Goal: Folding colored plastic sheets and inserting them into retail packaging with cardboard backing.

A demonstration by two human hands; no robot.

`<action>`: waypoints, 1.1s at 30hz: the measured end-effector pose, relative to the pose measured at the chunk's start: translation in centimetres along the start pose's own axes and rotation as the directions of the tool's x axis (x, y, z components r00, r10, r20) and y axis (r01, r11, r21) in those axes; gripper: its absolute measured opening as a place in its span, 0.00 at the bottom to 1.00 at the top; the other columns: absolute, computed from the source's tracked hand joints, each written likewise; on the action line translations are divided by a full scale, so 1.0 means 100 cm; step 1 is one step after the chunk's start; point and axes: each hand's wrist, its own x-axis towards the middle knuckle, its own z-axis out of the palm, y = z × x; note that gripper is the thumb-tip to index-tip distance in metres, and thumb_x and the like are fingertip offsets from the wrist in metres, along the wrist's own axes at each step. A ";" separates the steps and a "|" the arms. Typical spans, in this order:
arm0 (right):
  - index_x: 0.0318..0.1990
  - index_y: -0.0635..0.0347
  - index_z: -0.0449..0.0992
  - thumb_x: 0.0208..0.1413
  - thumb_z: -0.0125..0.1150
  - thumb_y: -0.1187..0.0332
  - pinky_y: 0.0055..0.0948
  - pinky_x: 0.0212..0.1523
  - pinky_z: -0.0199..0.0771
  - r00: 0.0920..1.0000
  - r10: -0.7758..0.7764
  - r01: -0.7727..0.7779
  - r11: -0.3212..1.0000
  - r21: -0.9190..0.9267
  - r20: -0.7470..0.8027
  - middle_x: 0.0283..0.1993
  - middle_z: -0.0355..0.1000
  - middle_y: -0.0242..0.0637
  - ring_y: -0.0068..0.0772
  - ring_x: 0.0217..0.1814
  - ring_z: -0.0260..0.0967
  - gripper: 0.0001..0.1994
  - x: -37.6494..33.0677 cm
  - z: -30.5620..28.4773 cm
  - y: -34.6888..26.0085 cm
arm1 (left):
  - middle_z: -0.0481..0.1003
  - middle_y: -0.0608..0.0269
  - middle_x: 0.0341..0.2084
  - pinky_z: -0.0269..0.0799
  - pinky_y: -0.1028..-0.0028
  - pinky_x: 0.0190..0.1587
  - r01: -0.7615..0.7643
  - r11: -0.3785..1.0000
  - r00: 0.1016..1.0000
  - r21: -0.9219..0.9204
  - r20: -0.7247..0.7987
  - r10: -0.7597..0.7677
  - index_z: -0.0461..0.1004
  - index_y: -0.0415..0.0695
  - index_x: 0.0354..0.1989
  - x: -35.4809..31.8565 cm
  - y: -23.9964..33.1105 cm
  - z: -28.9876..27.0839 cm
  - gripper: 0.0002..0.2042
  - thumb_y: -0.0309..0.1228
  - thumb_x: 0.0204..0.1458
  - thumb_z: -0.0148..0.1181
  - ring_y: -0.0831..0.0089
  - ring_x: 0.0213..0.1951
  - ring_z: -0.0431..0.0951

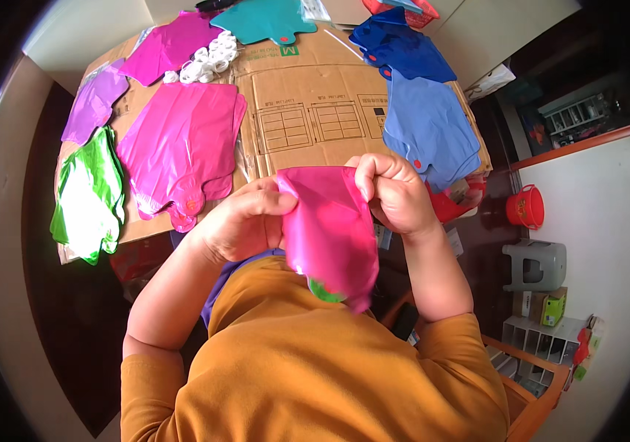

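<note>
Both hands pinching one magenta foil balloon (pixel 333 232): left hand (pixel 237 225) gripping its left edge, right hand (pixel 396 193) clamped on its top right corner, keeping it taut and hanging above the lap. Beyond the knuckles, on flattened cardboard (pixel 315 103), sorted by colour: pink balloons (pixel 182 144), green balloons (pixel 86 195), blue balloons (pixel 425 121).

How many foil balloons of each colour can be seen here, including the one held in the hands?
Pink or magenta foil balloons: 3
Blue foil balloons: 2
Purple foil balloon: 1
Green foil balloon: 1
Teal foil balloon: 1
Total: 8, counting each visible pile as one.
</note>
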 end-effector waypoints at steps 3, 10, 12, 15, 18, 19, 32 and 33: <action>0.32 0.61 0.69 0.52 0.41 0.84 0.19 0.35 0.65 1.000 0.017 -0.017 1.000 -0.002 -0.019 0.32 0.68 0.31 0.19 0.32 0.64 0.09 -0.001 -0.008 0.003 | 0.77 0.55 0.44 0.76 0.67 0.48 0.083 0.996 0.996 0.011 -0.031 -0.083 0.67 0.33 0.54 -0.002 0.005 0.003 0.20 0.24 0.50 0.48 0.68 0.43 0.80; 0.61 0.62 0.61 0.58 0.47 0.78 0.23 0.50 0.69 0.989 -0.050 0.030 0.989 -0.143 -0.140 0.54 0.68 0.41 0.23 0.49 0.70 0.22 -0.010 -0.001 0.006 | 0.77 0.60 0.40 0.76 0.72 0.44 0.074 0.993 0.966 0.093 -0.255 -0.048 0.69 0.36 0.51 -0.003 0.003 0.011 0.16 0.19 0.53 0.46 0.74 0.38 0.79; 0.68 0.61 0.55 0.56 0.53 0.76 0.30 0.56 0.68 0.983 -0.152 0.108 0.933 -0.345 -0.103 0.65 0.60 0.48 0.30 0.56 0.69 0.30 -0.024 0.000 0.014 | 0.77 0.58 0.40 0.77 0.71 0.45 0.027 0.998 0.961 0.065 -0.276 -0.008 0.69 0.34 0.51 -0.003 0.003 0.010 0.16 0.20 0.53 0.46 0.72 0.39 0.80; 0.63 0.61 0.62 0.52 0.61 0.71 0.39 0.59 0.65 0.880 -0.434 0.346 0.314 -0.884 0.191 0.66 0.59 0.49 0.45 0.63 0.64 0.29 -0.026 -0.002 0.019 | 0.77 0.53 0.42 0.78 0.68 0.46 -0.026 0.999 0.952 0.026 -0.306 0.033 0.68 0.32 0.53 -0.002 0.000 0.002 0.18 0.20 0.53 0.45 0.67 0.42 0.80; 0.57 0.59 0.69 0.51 0.62 0.69 0.42 0.60 0.64 0.785 -0.522 0.444 0.101 -0.890 0.332 0.63 0.65 0.47 0.47 0.63 0.64 0.24 -0.019 -0.004 0.027 | 0.76 0.55 0.43 0.76 0.68 0.46 0.028 0.999 0.954 0.027 -0.299 -0.019 0.67 0.33 0.54 0.001 -0.002 -0.012 0.17 0.23 0.55 0.47 0.69 0.43 0.78; 0.51 0.58 0.74 0.49 0.61 0.71 0.41 0.56 0.68 0.800 -0.478 0.437 0.051 -0.898 0.362 0.53 0.74 0.43 0.43 0.57 0.71 0.18 -0.018 -0.007 0.023 | 0.75 0.56 0.43 0.75 0.70 0.46 0.047 0.998 0.961 0.043 -0.273 -0.033 0.67 0.34 0.53 0.002 0.001 -0.010 0.16 0.25 0.56 0.49 0.71 0.44 0.78; 0.43 0.62 0.79 0.61 0.60 0.67 0.18 0.41 0.68 0.955 0.271 -0.269 0.963 0.031 -0.118 0.38 0.75 0.24 0.12 0.37 0.67 0.09 -0.014 0.010 0.029 | 0.78 0.69 0.36 0.72 0.79 0.41 -0.030 0.864 0.922 0.502 -0.319 0.217 0.76 0.37 0.45 0.002 -0.018 -0.011 0.09 0.26 0.58 0.59 0.86 0.35 0.74; 0.42 0.62 0.79 0.62 0.58 0.66 0.17 0.40 0.67 0.953 0.268 -0.263 0.963 0.052 -0.141 0.36 0.74 0.23 0.11 0.36 0.66 0.09 -0.014 0.009 0.029 | 0.78 0.69 0.36 0.73 0.80 0.42 -0.032 0.878 0.934 0.477 -0.298 0.196 0.76 0.37 0.45 0.001 -0.014 -0.007 0.09 0.25 0.58 0.59 0.85 0.36 0.75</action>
